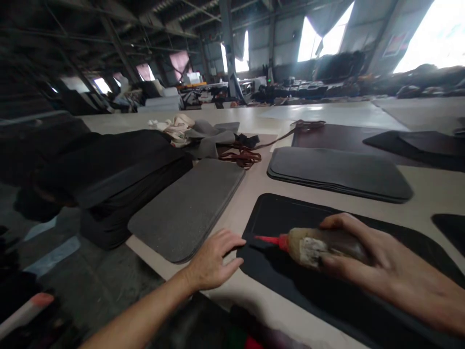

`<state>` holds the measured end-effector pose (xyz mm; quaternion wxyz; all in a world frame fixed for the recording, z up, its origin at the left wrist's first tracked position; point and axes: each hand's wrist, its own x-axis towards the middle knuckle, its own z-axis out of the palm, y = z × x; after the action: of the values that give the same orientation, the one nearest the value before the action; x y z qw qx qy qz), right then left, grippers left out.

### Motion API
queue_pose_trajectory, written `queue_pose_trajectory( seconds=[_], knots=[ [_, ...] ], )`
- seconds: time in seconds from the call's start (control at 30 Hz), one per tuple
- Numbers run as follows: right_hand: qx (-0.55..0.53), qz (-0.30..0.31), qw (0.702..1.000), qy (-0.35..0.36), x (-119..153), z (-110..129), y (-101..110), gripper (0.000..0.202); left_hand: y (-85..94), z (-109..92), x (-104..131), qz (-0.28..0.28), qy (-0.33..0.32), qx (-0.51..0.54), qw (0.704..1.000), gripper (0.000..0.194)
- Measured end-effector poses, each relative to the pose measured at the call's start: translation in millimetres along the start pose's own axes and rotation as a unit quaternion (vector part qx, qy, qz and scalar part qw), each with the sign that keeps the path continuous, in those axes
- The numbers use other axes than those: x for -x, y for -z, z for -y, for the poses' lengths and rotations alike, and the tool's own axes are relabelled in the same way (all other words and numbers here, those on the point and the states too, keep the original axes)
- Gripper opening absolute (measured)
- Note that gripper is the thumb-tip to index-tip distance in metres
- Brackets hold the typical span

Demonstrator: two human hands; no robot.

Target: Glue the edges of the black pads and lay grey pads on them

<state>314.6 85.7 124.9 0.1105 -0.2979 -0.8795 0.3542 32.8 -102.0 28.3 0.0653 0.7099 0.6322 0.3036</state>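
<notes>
My right hand is wrapped around a worn brownish squeeze bottle. The bottle lies nearly level, and its thin red nozzle points left over a black rounded panel. My left hand is at the panel's left edge, thumb and fingers apart, with the index fingertip at the panel's border. A stack of grey rounded sheets lies just left of my left hand. Behind the black panel is another stack of dark grey rounded sheets.
A pile of dark folded material stands at the left. Brown cords, grey scraps and cream cloth lie farther back on the pale table. A dark brown sheet sits behind the right stack.
</notes>
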Motion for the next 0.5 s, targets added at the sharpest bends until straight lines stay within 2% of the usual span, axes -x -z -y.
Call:
queue_pose_trajectory(
  seconds=[0.13,0.27,0.5],
  knots=[
    [0.008,0.046,0.998,0.032,-2.9,13.4,-17.3,0.03,2.1,-1.0,-1.4,0.011,0.01,0.012,1.0,0.034],
    [0.03,0.052,0.995,0.082,-8.6,16.8,-32.5,0.024,3.4,-2.0,-3.4,0.012,0.005,0.008,1.0,0.037],
    [0.031,0.064,0.992,0.101,-16.9,26.3,-45.3,0.021,3.0,-1.2,-3.1,0.019,0.012,0.01,1.0,0.04]
  ],
)
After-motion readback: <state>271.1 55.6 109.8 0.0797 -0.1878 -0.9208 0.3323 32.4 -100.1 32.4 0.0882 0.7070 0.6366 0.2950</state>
